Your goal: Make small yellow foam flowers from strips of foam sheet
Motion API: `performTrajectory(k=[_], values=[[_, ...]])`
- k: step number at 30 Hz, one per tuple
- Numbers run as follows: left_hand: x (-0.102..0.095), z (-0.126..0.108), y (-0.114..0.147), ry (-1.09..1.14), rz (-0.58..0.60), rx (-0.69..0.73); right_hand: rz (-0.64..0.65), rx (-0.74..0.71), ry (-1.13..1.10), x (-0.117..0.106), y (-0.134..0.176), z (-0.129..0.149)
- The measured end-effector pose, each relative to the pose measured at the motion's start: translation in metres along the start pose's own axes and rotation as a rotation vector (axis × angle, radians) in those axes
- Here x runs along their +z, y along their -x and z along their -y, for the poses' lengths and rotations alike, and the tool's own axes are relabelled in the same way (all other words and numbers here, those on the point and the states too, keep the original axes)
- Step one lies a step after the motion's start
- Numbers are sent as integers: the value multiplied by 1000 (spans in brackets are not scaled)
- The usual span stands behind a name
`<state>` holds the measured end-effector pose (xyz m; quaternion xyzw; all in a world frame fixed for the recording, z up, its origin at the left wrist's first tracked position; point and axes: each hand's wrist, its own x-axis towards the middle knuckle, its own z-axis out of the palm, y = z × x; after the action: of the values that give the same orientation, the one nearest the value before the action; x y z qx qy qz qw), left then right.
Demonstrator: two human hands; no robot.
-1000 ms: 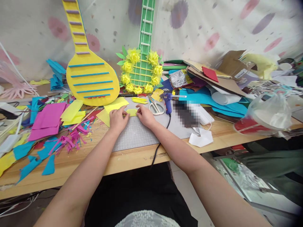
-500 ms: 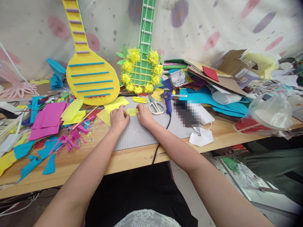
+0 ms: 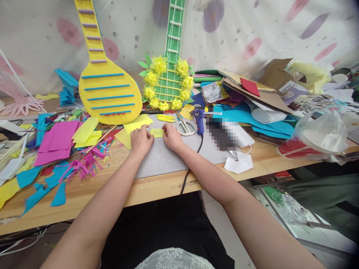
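Between my two hands a small strip of yellow paper (image 3: 156, 132) lies on the grey cutting mat (image 3: 161, 158). My left hand (image 3: 141, 140) has its curled fingers closed on the strip's left end. On the right end, my right hand (image 3: 171, 136) grips the paper with bent fingers. Larger yellow sheets (image 3: 140, 122) rest just left of and behind my left hand. Narrow folded yellow pieces (image 3: 165, 118) sit behind the strip. Scissors with white handles (image 3: 186, 128) and a blue glue gun (image 3: 200, 121) are right of my right hand.
A yellow paper guitar (image 3: 110, 97) and a green one with yellow flowers (image 3: 169, 82) lean at the back. Magenta sheets (image 3: 56, 144) and paper scraps cover the left side. A black cord (image 3: 185, 181) hangs over the front edge. A bagged red cup (image 3: 298, 145) stands right.
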<state>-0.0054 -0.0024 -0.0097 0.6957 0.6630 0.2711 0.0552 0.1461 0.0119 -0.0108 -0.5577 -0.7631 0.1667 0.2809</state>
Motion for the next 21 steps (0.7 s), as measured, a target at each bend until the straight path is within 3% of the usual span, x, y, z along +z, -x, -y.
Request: performTrajectory(k=[10,21], values=[[-2,0,2,25,-1,4,-31,-27,-53,2,0,-3],[-2,0,3,31,7,3,-8,107,-37,4,-2,-3]])
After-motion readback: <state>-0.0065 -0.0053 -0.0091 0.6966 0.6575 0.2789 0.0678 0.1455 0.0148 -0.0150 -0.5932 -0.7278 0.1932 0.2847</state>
